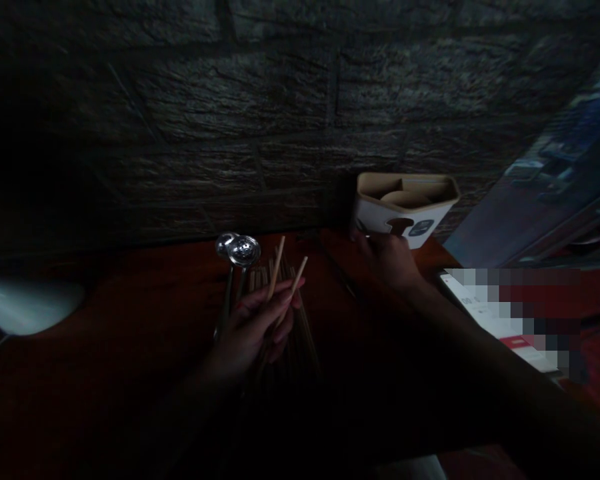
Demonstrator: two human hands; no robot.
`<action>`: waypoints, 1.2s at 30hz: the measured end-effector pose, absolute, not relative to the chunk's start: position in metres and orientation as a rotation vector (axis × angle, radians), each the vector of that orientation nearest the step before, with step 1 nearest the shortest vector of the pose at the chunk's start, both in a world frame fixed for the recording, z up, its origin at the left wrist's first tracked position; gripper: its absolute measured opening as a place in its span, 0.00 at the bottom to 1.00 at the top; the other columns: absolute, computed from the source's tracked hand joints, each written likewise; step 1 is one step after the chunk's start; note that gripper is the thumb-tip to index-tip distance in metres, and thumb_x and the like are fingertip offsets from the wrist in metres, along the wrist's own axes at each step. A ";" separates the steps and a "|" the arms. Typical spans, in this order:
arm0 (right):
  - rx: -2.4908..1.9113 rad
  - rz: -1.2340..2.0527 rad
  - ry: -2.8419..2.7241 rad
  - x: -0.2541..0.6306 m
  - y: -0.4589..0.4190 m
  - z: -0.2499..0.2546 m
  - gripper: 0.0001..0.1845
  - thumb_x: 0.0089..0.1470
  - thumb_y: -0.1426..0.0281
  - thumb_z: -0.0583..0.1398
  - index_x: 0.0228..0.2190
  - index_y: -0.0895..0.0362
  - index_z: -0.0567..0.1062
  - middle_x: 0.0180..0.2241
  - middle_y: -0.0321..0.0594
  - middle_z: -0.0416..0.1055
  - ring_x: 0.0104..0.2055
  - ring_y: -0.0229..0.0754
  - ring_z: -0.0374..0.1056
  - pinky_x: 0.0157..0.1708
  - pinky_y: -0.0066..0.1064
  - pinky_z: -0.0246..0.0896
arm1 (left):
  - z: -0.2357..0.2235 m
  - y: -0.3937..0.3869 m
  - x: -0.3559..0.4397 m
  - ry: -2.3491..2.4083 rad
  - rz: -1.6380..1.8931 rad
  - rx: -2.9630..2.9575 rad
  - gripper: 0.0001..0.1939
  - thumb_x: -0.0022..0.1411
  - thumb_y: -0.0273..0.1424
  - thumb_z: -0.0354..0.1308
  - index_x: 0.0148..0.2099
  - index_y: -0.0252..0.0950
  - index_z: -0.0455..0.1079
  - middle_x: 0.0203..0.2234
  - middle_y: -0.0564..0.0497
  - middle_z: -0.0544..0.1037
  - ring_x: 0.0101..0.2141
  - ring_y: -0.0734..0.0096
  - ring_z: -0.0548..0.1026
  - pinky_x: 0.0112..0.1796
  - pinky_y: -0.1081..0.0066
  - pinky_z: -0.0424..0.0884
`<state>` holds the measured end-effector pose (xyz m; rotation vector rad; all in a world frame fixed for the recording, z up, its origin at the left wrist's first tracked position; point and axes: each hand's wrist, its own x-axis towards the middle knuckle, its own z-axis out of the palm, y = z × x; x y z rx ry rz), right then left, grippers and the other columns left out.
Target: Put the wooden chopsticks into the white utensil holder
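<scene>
Two light wooden chopsticks (pixel 299 279) stick up from my left hand (pixel 263 327), whose fingers are closed around them. Under and beside that hand lies a bundle of chopsticks (pixel 305 327) on the dark wooden table. Just left of them are two metal ladles, the front one a slotted ladle (pixel 244 251) with holes in its bowl. My right hand (pixel 393 260) is at the lower front of a white utensil holder (pixel 420 217) with tan compartments. Its fingers are curled, and a small dark thing shows at their tips, too dim to name.
A dark thin stick (pixel 347 283) lies on the table (pixel 130 373) between my hands. At the left is a white lamp-like shade (pixel 33 305). A lit screen (pixel 480 313) is at the right, below my right forearm's far side. A rough brick wall (pixel 280 107) rises behind.
</scene>
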<state>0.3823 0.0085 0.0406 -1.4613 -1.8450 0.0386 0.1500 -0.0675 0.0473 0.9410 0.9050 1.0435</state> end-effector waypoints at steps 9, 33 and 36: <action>-1.124 0.405 -1.969 0.356 -0.021 0.049 0.24 0.63 0.58 0.53 0.21 0.59 0.73 0.17 0.34 0.65 0.18 0.31 0.57 0.20 0.27 0.48 | 0.041 -0.063 0.147 0.868 1.018 0.911 0.16 0.59 0.36 0.64 0.49 0.39 0.76 0.32 0.52 0.76 0.14 0.88 0.59 0.11 0.83 0.57; -1.122 1.260 -1.706 0.337 -0.039 0.050 0.27 0.59 0.48 0.52 0.21 0.56 0.67 0.15 0.30 0.60 0.15 0.29 0.54 0.14 0.23 0.49 | 0.037 -0.062 0.145 0.842 1.024 0.884 0.18 0.58 0.36 0.65 0.51 0.38 0.75 0.30 0.54 0.75 0.15 0.86 0.63 0.11 0.81 0.60; -1.118 1.221 -1.705 0.338 -0.037 0.049 0.26 0.60 0.50 0.52 0.21 0.56 0.67 0.15 0.30 0.60 0.16 0.29 0.55 0.16 0.23 0.50 | 0.037 -0.063 0.145 0.846 1.000 0.886 0.19 0.58 0.36 0.65 0.51 0.39 0.74 0.31 0.53 0.76 0.15 0.86 0.62 0.12 0.81 0.60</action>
